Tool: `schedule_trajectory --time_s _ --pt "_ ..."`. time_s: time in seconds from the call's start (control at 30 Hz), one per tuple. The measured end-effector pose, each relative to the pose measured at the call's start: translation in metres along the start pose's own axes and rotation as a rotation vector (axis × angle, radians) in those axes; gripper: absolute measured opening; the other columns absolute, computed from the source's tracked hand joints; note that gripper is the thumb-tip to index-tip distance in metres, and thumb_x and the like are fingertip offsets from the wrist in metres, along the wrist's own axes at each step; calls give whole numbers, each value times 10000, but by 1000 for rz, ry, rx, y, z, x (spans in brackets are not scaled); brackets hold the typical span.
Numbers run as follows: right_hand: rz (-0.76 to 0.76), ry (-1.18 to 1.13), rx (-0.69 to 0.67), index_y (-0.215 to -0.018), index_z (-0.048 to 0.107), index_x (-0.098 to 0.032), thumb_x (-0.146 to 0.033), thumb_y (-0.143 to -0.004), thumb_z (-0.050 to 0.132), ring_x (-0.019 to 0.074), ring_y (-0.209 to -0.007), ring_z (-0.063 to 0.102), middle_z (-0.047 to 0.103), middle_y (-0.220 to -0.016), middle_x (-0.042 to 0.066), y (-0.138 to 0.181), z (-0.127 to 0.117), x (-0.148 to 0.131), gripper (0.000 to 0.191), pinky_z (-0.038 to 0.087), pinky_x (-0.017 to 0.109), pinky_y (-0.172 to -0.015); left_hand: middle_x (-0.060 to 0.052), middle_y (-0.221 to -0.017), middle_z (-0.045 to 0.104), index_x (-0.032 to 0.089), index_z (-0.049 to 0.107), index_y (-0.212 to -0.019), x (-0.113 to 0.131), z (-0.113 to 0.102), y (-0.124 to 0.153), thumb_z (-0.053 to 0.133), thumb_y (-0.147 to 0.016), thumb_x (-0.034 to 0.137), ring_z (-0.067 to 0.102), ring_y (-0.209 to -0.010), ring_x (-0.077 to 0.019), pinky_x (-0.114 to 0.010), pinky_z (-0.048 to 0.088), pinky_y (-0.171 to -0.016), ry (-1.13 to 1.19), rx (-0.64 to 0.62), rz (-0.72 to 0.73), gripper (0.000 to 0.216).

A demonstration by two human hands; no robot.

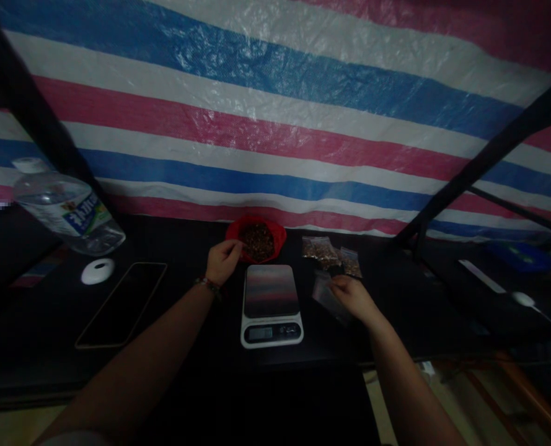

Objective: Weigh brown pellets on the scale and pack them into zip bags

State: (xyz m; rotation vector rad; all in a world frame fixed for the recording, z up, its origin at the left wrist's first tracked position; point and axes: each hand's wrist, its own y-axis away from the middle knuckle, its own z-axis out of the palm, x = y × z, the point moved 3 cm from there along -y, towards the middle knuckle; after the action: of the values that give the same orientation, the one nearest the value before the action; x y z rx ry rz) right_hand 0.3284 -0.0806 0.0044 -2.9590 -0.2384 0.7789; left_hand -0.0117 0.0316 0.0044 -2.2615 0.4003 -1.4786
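My left hand (pixel 223 261) has its fingers pinched together at the left rim of a red bag (pixel 279 238), which stands open. Inside the bag is a heap of small brown pieces (pixel 257 240), too dark to name. My right hand (pixel 353 296) is closed on a clear zip bag (pixel 324 291) that looks flat, low over the black table. Just beyond it lie several filled zip bags (pixel 320 249) with brownish contents. Between my hands sits a white digital kitchen scale (pixel 271 303) with nothing on its shiny plate; its display cannot be read.
To the left are a large clear plastic bottle (pixel 70 207), a white rounded object (pixel 97 271) and a phone (pixel 123 303). Black frame bars (pixel 484 161) slant at both sides before a striped sheet (pixel 266 136). Rightward lie a white spoon (pixel 526 301) and a blue object (pixel 517 255), near another person's hand.
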Motion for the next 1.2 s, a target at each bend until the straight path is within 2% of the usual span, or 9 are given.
schedule_trajectory --time_s 0.13,0.27,0.37,0.43,0.63,0.8,0.97,1.1,1.2 --pt "-27 32 190 -753 682 -191 -323 -864 468 195 -790 630 672 -801 61 -3 -16 -17 275 472 297 -741 -11 -617 644 147 694 -786 3 0 1 463 -840 359 575 -556 -125 -217 436 -545 -10 -19 9 318" --pt "-168 -28 423 -797 701 -220 -346 -861 510 191 -840 625 670 -869 59 -22 -19 -54 238 490 298 -768 -19 -617 649 158 686 -735 14 6 8 462 -846 383 585 -572 -125 -213 434 -544 13 -201 87 336" --pt "-344 -13 447 -879 710 -224 -300 -881 488 184 -866 606 657 -905 63 -46 -5 -91 235 487 306 -793 -38 -599 640 141 674 -713 24 12 16 433 -861 436 572 -535 -122 -213 425 -514 133 -353 99 409" --pt "-447 50 418 -986 700 -235 -257 -877 496 191 -930 582 647 -982 68 -62 6 -114 232 470 323 -841 -53 -606 640 123 668 -748 27 15 19 421 -855 502 566 -513 -122 -217 424 -498 238 -399 77 464" --pt "-570 203 332 -1097 663 -287 -200 -874 507 203 -965 541 624 -1095 57 -87 29 -150 286 463 328 -832 -45 -575 616 128 605 -676 21 12 14 479 -779 621 532 -468 -112 -218 419 -465 363 -253 -77 519" --pt "-538 232 333 -1096 665 -284 -179 -872 502 204 -891 536 646 -1020 54 -83 42 -143 296 467 323 -778 -39 -581 620 135 617 -669 28 9 13 442 -808 603 540 -481 -112 -226 435 -488 401 -277 -28 519" --pt "-487 177 319 -1090 665 -299 -124 -839 508 199 -903 546 649 -1007 47 -79 48 -131 344 481 328 -796 -20 -585 630 149 601 -619 35 13 14 552 -786 467 542 -482 -108 -209 423 -467 263 -267 -65 362" --pt "-506 43 413 -1119 641 -249 -84 -796 490 198 -1006 557 591 -1134 70 -77 46 -130 394 490 346 -877 -1 -578 634 156 611 -647 29 13 11 535 -812 402 562 -496 -111 -207 430 -487 207 -155 -91 306" --pt "-490 -47 495 -1076 649 -228 -135 -808 501 193 -1014 570 579 -1136 83 -73 42 -134 320 503 334 -875 3 -572 636 161 633 -675 24 11 10 541 -823 390 584 -524 -119 -214 442 -527 110 -55 -90 287"
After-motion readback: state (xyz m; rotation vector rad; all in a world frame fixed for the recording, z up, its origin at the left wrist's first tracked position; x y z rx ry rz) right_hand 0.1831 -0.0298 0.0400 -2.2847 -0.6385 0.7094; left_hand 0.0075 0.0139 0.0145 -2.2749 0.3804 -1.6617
